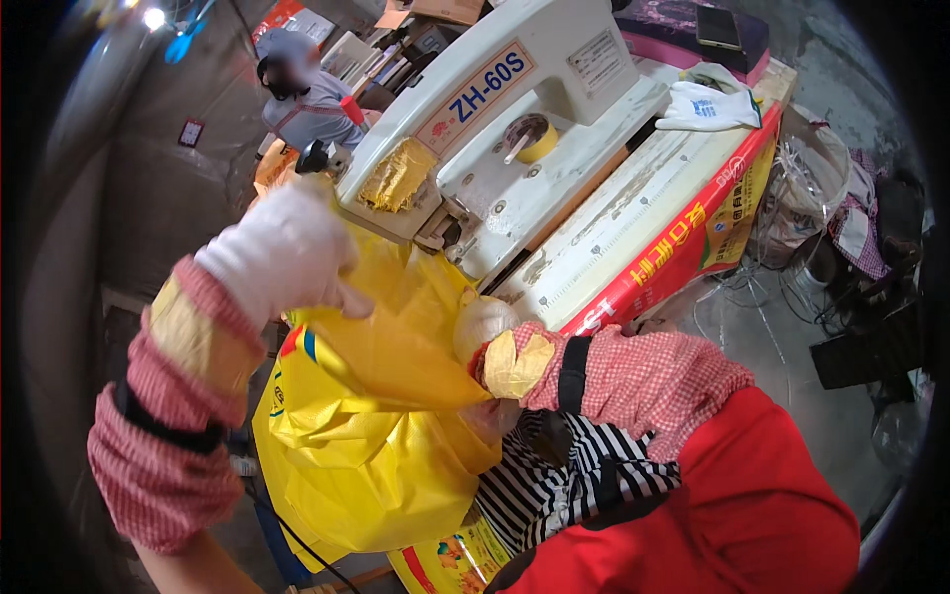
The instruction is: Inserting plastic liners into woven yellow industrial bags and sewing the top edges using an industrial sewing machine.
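Where the yellow bag point(376, 416) meets the foot of the white sewing machine point(515, 109), both gloved hands grip its upper edge. Left hand point(282, 252): white glove, fingers curled shut on the bag's top near the machine head. Right hand point(482, 327): white glove, fingers closed on the bag's edge just beside the machine table point(633, 213). Bag hangs from the machine down past the person's lap, bulging, with a coloured stripe at its fold. Spare white glove point(708, 107) lies on the table's far end. Another person point(302, 94) stands well apart, beyond the machine.
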`<action>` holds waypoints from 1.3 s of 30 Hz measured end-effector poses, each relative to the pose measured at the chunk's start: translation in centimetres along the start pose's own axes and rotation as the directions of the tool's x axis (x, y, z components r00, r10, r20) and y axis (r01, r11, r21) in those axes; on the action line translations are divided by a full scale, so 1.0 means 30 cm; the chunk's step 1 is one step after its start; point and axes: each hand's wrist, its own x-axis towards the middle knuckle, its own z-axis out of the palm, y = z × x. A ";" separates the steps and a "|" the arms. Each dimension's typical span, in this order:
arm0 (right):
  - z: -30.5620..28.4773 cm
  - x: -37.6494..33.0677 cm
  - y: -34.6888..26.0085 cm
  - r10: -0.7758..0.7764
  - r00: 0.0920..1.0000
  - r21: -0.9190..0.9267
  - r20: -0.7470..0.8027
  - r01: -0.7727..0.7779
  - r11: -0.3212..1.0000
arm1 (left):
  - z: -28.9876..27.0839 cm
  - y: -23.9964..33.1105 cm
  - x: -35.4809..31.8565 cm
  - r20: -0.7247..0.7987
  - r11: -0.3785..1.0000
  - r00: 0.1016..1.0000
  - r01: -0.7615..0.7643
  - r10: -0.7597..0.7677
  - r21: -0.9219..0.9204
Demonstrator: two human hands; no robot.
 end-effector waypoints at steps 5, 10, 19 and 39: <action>-0.164 0.115 -0.091 0.084 0.967 -0.138 0.239 -0.051 0.989 | 0.069 0.323 -0.121 0.137 0.766 0.917 -0.222 0.373 -0.603; -0.099 0.166 -0.126 0.179 0.900 -0.571 0.398 0.091 0.816 | 0.250 0.704 -0.043 -0.352 0.657 0.936 -0.264 -0.003 -0.707; -0.063 -0.003 -0.544 0.578 0.667 -0.832 0.469 0.554 0.036 | -0.070 0.530 0.012 -0.612 0.797 0.783 -0.437 0.108 -0.418; 0.143 0.009 -0.342 0.421 0.877 -0.466 -0.233 0.279 -0.840 | 0.633 0.428 -0.007 -0.071 0.478 0.867 0.202 -0.494 -0.855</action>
